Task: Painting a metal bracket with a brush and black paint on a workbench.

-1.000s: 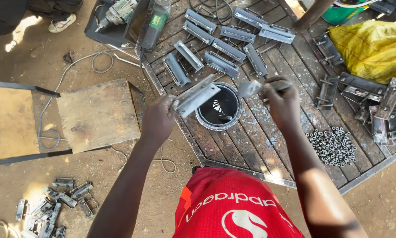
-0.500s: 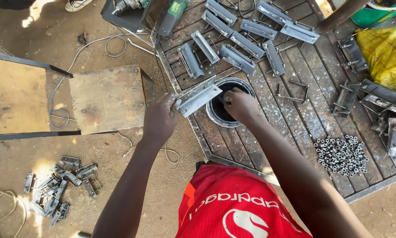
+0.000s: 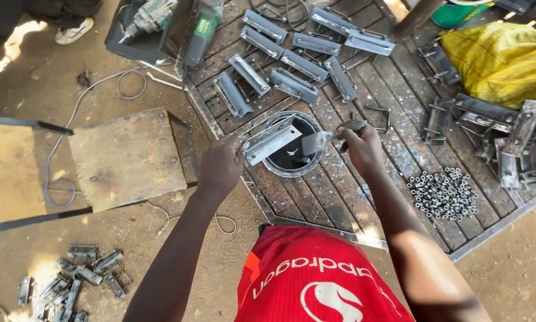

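Note:
My left hand grips a grey metal bracket by its left end, holding it level over a round tin of black paint. My right hand holds a paintbrush by its handle, with the bristles touching the bracket's right end. Both hands are above a metal grid table.
Several painted brackets lie in rows on the grid's far side. A heap of nuts sits at the right, with unpainted brackets and a yellow sack beyond. Power tools lie top left, a wooden board left, loose parts bottom left.
My right hand dipped down into the tin half a second ago and has now lifted out, bringing the brush up against the bracket. My left hand stayed holding the bracket.

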